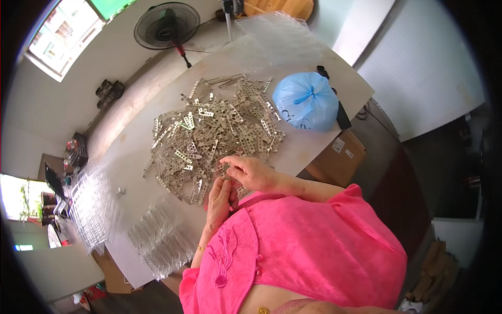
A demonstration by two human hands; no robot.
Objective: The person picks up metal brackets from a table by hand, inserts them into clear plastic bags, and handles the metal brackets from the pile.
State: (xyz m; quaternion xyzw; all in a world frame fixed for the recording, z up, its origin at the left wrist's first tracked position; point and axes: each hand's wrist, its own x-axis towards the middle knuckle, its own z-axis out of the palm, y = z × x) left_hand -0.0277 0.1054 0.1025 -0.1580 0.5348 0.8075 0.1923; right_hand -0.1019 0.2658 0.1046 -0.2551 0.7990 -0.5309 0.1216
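A wide pile of small perforated metal pieces (219,123) lies on the pale table (130,152). At the pile's near edge, my left hand (219,196) has its fingers closed together, and what they hold is too small to make out. My right hand (248,172) is just to the right and slightly farther out, its thumb and fingers bent close to the left fingertips. Whatever lies between its fingers cannot be made out either.
A tied blue bag (306,102) stands right of the pile. Clear plastic packs (162,238) and plastic trays (94,209) lie at the left. More clear plastic sheets (280,39) are at the far end. A cardboard box (337,157) is beside the table, a fan (166,26) beyond it.
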